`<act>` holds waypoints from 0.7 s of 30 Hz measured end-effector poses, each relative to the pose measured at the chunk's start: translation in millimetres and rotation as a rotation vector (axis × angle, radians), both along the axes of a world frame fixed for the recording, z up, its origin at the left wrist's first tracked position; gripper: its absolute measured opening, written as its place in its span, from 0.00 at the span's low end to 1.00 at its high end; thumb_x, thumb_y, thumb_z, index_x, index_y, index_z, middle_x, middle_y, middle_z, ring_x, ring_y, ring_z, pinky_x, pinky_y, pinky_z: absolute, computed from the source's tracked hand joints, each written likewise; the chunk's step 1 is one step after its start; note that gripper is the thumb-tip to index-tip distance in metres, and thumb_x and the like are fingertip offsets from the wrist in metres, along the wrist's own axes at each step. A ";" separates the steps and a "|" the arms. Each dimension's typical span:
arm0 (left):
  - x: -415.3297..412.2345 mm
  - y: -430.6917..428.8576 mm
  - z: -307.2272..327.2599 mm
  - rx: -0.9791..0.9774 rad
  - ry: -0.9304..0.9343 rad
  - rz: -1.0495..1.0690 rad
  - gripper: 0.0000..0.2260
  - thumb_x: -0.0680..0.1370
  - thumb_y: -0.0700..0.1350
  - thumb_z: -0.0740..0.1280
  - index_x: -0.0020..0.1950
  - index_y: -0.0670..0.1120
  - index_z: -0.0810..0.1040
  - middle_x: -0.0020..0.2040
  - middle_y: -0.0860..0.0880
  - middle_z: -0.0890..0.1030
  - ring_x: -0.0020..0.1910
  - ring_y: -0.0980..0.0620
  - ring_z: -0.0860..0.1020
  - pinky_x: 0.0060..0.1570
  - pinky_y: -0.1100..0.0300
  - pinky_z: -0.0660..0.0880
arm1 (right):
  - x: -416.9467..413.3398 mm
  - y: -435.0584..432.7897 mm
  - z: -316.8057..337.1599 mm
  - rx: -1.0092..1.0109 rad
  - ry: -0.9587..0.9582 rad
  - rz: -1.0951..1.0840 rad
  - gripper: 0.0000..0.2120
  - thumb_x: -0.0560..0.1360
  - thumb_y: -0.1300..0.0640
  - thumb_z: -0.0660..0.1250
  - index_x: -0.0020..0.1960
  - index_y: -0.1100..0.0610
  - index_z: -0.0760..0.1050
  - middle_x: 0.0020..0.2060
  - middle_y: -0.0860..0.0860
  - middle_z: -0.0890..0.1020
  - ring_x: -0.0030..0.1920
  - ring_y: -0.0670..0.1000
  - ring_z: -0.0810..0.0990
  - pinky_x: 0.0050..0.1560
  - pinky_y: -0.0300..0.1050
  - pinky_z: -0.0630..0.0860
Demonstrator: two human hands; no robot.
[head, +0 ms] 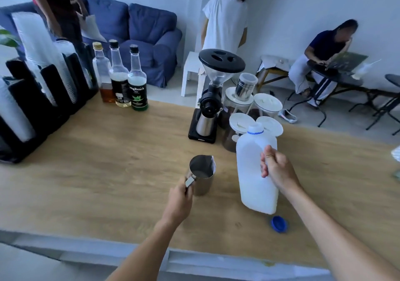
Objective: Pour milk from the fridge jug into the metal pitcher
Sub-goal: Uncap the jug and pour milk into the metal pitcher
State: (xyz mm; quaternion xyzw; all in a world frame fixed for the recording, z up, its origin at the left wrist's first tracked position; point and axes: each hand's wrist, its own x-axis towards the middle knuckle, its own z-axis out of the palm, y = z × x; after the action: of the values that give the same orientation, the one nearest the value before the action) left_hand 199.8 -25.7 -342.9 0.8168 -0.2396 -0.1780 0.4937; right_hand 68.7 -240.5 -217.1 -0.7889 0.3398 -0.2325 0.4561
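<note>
On the wooden counter (108, 161) we see the left hand (179, 200) closed on the handle of the metal pitcher (202, 174), which stands upright. Just to its right, the right hand (278, 169) grips the uncapped milk jug (252, 168), its blue cap (278, 223) lying near its base. Behind the jug stand a coffee grinder (211, 98) and lidded jars (239, 127); three syrup bottles (121, 79) stand well apart at far left.

On the desk (108, 161) stand three syrup bottles (120, 75), one coffee grinder (211, 94), one milk jug (255, 168), one metal pitcher (202, 173) and one loose blue cap (278, 223). Four white-lidded jars (268, 105) cluster beside the grinder, with one steel canister (245, 85) on top. Two hands (179, 200) are in view.
</note>
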 end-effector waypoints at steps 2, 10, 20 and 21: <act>2.5 0.1 1.1 -0.017 -0.012 -0.004 0.16 0.82 0.44 0.61 0.36 0.53 0.62 0.26 0.54 0.67 0.24 0.55 0.66 0.25 0.62 0.61 | 0.4 1.6 7.2 -0.036 0.053 0.062 0.23 0.79 0.41 0.55 0.35 0.59 0.66 0.25 0.49 0.67 0.27 0.52 0.66 0.32 0.49 0.69; 0.8 12.4 4.5 -0.102 -0.040 -0.068 0.12 0.80 0.49 0.65 0.39 0.49 0.68 0.24 0.55 0.66 0.25 0.57 0.67 0.27 0.62 0.61 | -3.5 19.3 30.8 -0.391 0.400 0.242 0.28 0.74 0.32 0.54 0.32 0.55 0.55 0.27 0.48 0.61 0.28 0.48 0.60 0.32 0.47 0.60; -16.2 28.0 -5.9 -0.175 -0.046 -0.141 0.16 0.82 0.54 0.60 0.69 0.56 0.73 0.23 0.55 0.61 0.25 0.55 0.60 0.28 0.62 0.60 | 2.6 55.7 35.3 -0.601 0.800 0.321 0.28 0.76 0.33 0.52 0.31 0.56 0.59 0.29 0.49 0.67 0.30 0.52 0.65 0.30 0.48 0.59; -16.0 30.5 -7.1 -0.184 -0.035 -0.150 0.17 0.82 0.54 0.60 0.71 0.57 0.71 0.23 0.55 0.61 0.26 0.55 0.60 0.28 0.62 0.61 | 3.6 59.1 34.0 -0.609 0.824 0.338 0.28 0.76 0.33 0.52 0.31 0.55 0.59 0.30 0.49 0.67 0.31 0.53 0.66 0.30 0.48 0.59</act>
State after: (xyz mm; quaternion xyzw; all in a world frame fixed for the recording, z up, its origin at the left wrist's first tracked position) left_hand 183.8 4.7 -350.0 0.7507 -0.3241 -0.1775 0.5477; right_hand 72.3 -181.4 -183.0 -0.9550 0.2763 0.0849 0.0668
